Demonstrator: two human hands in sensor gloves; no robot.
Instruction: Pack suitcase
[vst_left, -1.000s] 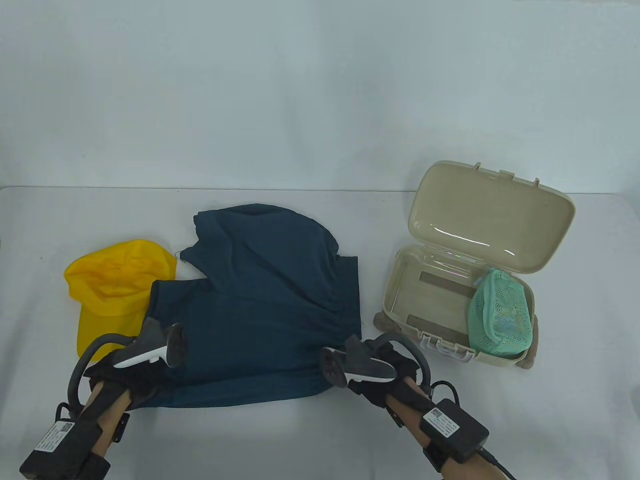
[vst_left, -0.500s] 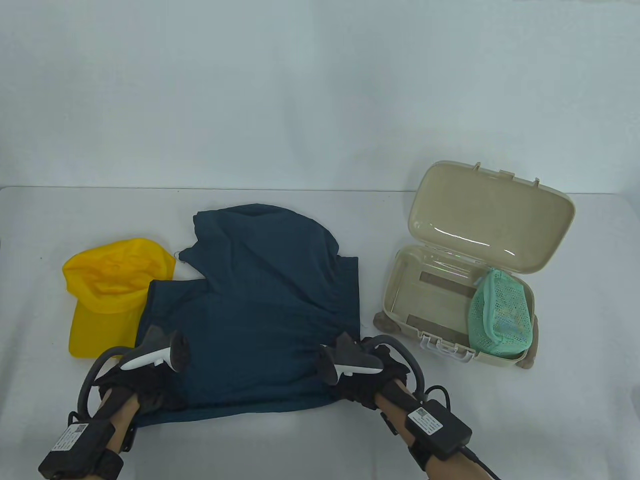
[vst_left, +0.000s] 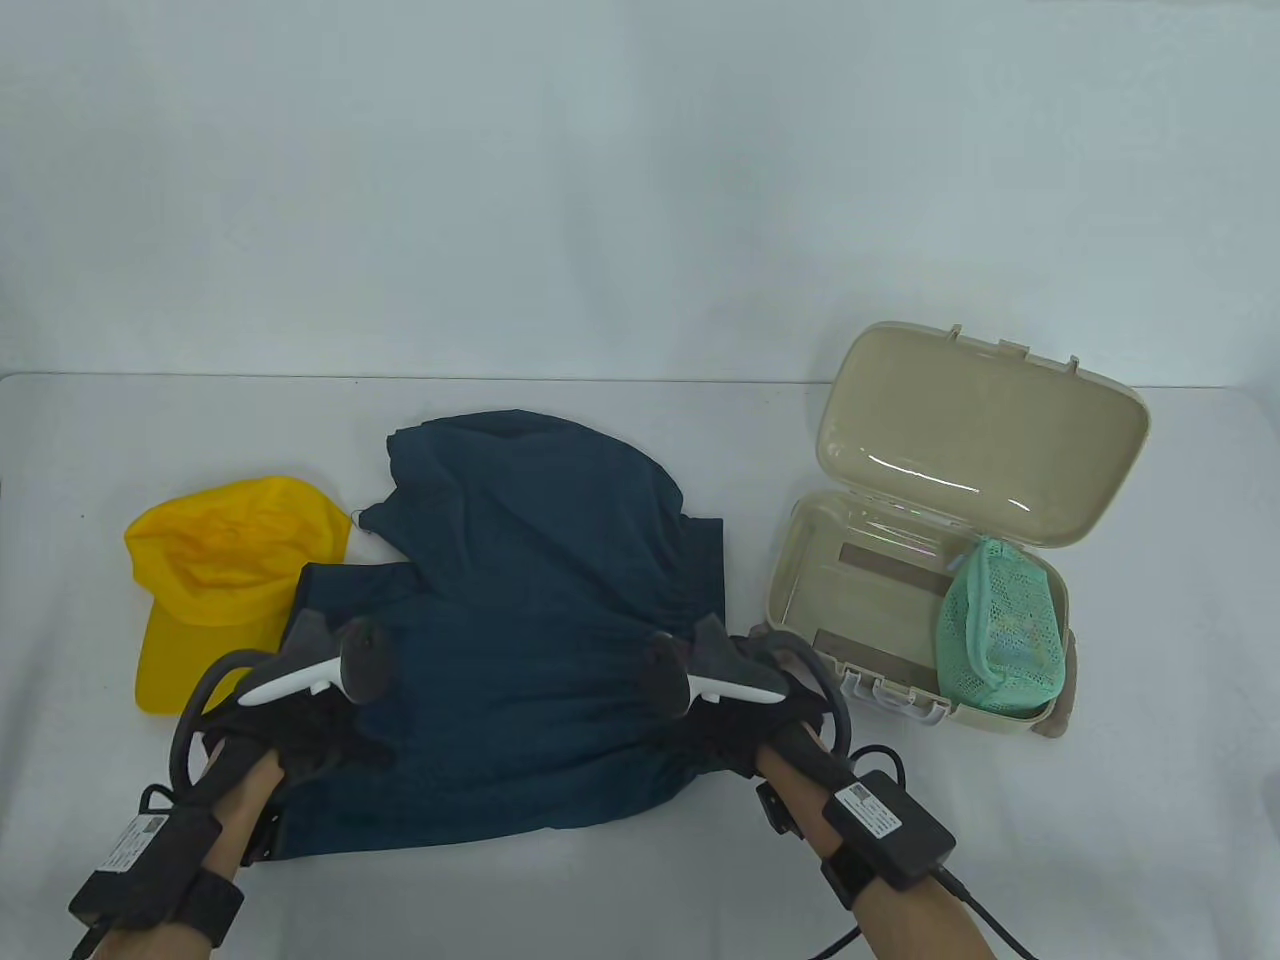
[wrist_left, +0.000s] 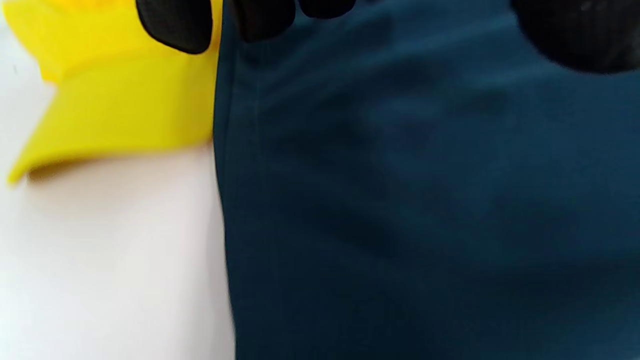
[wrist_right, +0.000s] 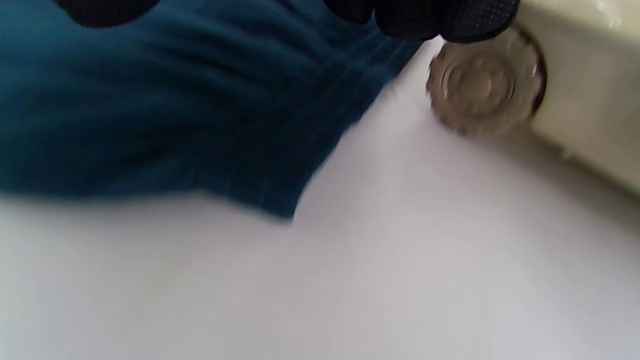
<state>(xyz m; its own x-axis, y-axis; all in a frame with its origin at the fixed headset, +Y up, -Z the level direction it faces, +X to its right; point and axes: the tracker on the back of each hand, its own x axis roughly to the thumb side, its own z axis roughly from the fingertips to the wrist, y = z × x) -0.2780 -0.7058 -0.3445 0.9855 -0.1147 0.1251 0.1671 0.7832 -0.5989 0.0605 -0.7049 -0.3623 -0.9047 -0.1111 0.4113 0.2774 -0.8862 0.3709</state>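
A dark blue shirt (vst_left: 520, 600) lies spread on the table, crumpled at its top. My left hand (vst_left: 300, 730) is over its left edge; in the left wrist view the fingertips (wrist_left: 175, 22) hang loosely above the smooth cloth (wrist_left: 425, 200) beside the yellow cap (wrist_left: 125, 100). My right hand (vst_left: 730, 720) grips the shirt's right edge, and folds of cloth (wrist_right: 150, 110) gather toward its fingers (wrist_right: 440, 20). The beige suitcase (vst_left: 780, 600) stands open on the right with a green mesh pouch (vst_left: 1000, 630) inside.
The yellow cap (vst_left: 230, 570) lies left of the shirt, partly under its edge. The suitcase lid (vst_left: 980, 430) stands propped up behind the base. A suitcase wheel (wrist_right: 485, 85) sits close to my right fingers. Bare table runs along the near edge.
Both hands first drew the shirt's hem toward me, then moved up along its sides to mid-height. The shirt's lower right corner has pulled inward and up.
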